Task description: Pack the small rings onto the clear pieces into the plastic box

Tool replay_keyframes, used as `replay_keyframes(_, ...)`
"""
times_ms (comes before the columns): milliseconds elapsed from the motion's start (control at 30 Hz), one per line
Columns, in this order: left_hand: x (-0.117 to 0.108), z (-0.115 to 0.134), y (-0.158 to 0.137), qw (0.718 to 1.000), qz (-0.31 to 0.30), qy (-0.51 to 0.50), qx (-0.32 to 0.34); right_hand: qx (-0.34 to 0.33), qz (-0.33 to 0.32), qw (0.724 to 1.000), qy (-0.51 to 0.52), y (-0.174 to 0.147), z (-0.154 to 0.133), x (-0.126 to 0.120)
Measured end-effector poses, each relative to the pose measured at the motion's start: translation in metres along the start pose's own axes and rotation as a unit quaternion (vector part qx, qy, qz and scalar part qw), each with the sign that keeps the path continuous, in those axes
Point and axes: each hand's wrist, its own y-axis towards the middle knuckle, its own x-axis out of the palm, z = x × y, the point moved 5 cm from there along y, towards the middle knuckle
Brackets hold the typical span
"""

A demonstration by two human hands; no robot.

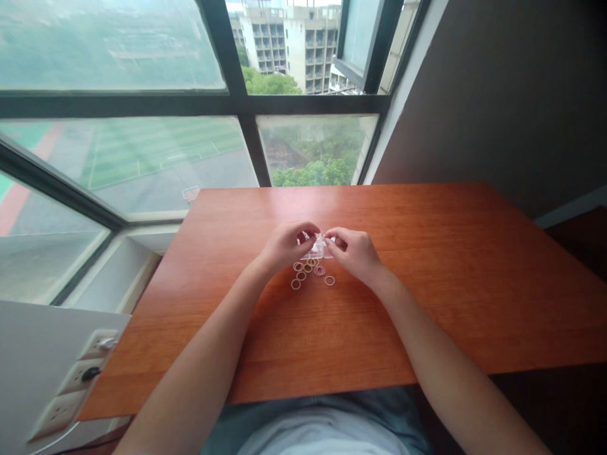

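A small clear plastic box (314, 250) lies on the wooden table, partly covered by my fingers. My left hand (290, 243) is at its left side, thumb and fingers curled together in a pinch. From the right, my right hand (351, 248) reaches over the box's other side, its thumb and forefinger also pinched. The fingertips of both hands nearly meet above the box; what is between them is too small to make out. Just in front of the box lie several thin ring-shaped bands (301, 276), pale yellowish and white. Among them is a pink band (319, 271), and a whitish band (329, 280) lies apart at the right.
The reddish-brown table (450, 265) spreads widely to both sides, its near edge against my body. Behind it stands a dark-framed window (246, 104), with one pane swung out. Wall sockets (76, 376) with plugs are low at the left. A grey wall (493, 95) rises at the right.
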Motion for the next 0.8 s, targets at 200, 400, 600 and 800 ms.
replay_keyframes(200, 0.004, 0.01, -0.001, 1.0, -0.011, -0.004, 0.021, 0.0, -0.008, 1.0, -0.024, 0.0, -0.001, 0.001)
replay_keyframes(400, -0.003, 0.007, 0.001, 0.997, 0.039, 0.058, 0.019, 0.01, 0.004, 0.999, -0.031, -0.001, 0.001, -0.001)
replay_keyframes(600, -0.01, -0.003, 0.0, 0.989, 0.108, 0.098, -0.028, 0.011, -0.025, 0.998, -0.052, -0.001, -0.001, 0.003)
replay_keyframes(800, -0.008, -0.009, 0.0, 0.991, 0.092, 0.094, -0.038, 0.01, -0.032, 0.998, -0.06, -0.002, -0.002, 0.004)
